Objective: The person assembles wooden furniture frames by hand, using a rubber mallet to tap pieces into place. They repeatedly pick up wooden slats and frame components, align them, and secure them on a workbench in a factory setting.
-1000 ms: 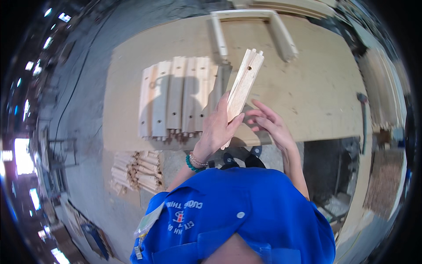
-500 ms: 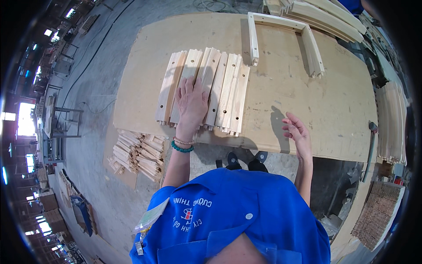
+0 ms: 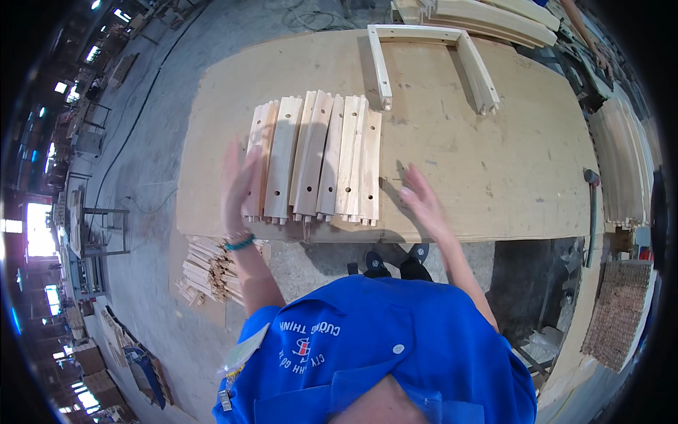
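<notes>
Several pale wooden rails (image 3: 284, 159), with holes near their ends and short tenons, lie side by side on the cardboard-covered table (image 3: 466, 191). At the left edge of this row is my left hand (image 3: 239, 185), somewhat blurred. Its fingers stretch out along the outermost rail; whether they press on it I cannot tell. My right hand (image 3: 425, 203) hovers off the row's right side with fingers extended, holding nothing. A three-sided wooden frame (image 3: 418, 32) lies beyond, at the far side of the table.
Loose wooden sticks (image 3: 208, 272) are heaped low on the left. A hammer (image 3: 592, 180) lies along the table's right edge, near stacked curved boards (image 3: 621, 166). More long boards (image 3: 494, 21) lie at the back. Another person's arm (image 3: 580, 27) shows at the far right.
My left hand has moved from the top of the rails to their left edge. My right hand has come leftward, closer to the row. An additional rail edge shows at the left.
</notes>
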Action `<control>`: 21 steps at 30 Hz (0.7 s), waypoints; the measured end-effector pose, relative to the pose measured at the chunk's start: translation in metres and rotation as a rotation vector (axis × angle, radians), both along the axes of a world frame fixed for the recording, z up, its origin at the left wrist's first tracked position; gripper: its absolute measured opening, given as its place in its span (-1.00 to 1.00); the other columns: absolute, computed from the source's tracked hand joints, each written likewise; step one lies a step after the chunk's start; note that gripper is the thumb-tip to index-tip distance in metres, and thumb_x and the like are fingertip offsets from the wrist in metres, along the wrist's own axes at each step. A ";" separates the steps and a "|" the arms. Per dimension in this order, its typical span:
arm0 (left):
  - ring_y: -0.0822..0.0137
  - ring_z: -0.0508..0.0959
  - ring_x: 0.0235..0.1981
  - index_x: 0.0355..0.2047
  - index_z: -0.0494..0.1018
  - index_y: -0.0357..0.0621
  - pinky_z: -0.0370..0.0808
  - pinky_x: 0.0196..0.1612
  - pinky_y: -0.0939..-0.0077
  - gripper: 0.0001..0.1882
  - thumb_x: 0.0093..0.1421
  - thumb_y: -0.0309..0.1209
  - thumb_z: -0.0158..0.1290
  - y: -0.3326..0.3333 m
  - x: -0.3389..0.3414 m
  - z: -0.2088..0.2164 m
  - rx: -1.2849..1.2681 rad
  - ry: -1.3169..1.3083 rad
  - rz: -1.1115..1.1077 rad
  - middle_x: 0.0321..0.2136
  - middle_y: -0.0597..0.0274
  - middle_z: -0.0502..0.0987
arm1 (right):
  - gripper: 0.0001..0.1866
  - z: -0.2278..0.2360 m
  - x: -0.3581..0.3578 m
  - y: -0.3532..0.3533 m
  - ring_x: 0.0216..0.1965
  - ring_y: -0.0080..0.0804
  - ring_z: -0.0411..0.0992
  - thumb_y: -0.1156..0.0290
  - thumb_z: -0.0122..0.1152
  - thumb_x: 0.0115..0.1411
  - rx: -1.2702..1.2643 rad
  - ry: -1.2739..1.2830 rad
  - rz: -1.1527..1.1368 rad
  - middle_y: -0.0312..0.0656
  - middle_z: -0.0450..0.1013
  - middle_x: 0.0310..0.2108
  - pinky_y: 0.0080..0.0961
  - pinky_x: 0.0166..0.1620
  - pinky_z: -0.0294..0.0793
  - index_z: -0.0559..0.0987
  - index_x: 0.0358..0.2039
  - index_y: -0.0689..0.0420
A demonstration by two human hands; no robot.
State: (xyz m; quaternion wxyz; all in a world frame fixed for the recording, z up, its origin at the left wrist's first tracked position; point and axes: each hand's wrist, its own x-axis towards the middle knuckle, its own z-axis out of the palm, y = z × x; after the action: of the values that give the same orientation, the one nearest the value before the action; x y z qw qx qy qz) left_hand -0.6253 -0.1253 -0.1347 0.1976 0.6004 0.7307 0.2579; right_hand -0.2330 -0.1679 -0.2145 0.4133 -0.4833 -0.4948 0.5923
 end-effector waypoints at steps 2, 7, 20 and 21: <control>0.24 -0.03 0.38 0.38 -0.06 0.02 -0.01 0.36 0.39 -0.23 0.25 -0.07 -0.05 0.000 -0.021 -0.014 -0.047 -0.417 0.036 0.37 0.09 -0.02 | 0.04 -0.011 -0.036 0.026 0.42 -0.12 -0.26 0.03 0.27 0.12 0.044 0.121 0.035 0.12 -0.24 0.39 -0.27 0.37 -0.14 -0.14 0.37 0.20; 0.33 -0.05 0.38 0.39 -0.13 -0.03 -0.05 0.36 0.44 -0.18 0.24 -0.14 0.00 -0.008 -0.030 -0.039 -0.185 -0.811 -0.053 0.38 0.20 -0.07 | 0.26 -0.013 -0.094 0.056 0.41 0.07 -0.51 -0.05 0.43 -0.08 0.158 -0.281 0.107 0.30 -0.54 0.36 -0.18 0.39 -0.28 -0.24 0.40 0.04; 0.29 0.20 0.27 0.39 -0.12 0.02 0.16 0.28 0.40 -0.11 0.17 -0.19 0.12 -0.012 -0.111 -0.034 -0.227 -1.014 0.046 0.32 0.10 0.08 | 0.32 -0.015 -0.177 0.071 0.36 0.36 -0.58 -0.15 0.39 -0.12 0.256 -0.329 0.258 0.50 -0.56 0.28 0.04 0.35 -0.34 -0.29 0.38 0.11; 0.29 0.20 0.27 0.39 -0.12 0.01 0.17 0.28 0.40 -0.10 0.17 -0.18 0.13 -0.013 -0.120 -0.031 -0.224 -0.987 0.058 0.32 0.10 0.08 | 0.32 -0.017 -0.189 0.072 0.36 0.35 -0.59 -0.18 0.38 -0.12 0.283 -0.320 0.263 0.50 -0.56 0.29 0.04 0.35 -0.35 -0.29 0.38 0.13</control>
State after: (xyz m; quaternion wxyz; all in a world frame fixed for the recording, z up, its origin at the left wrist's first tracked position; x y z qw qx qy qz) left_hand -0.7449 -0.1380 -0.1662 0.5754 0.3614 0.5899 0.4363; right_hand -0.4220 -0.0955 -0.2317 0.3128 -0.4398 -0.6905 0.4817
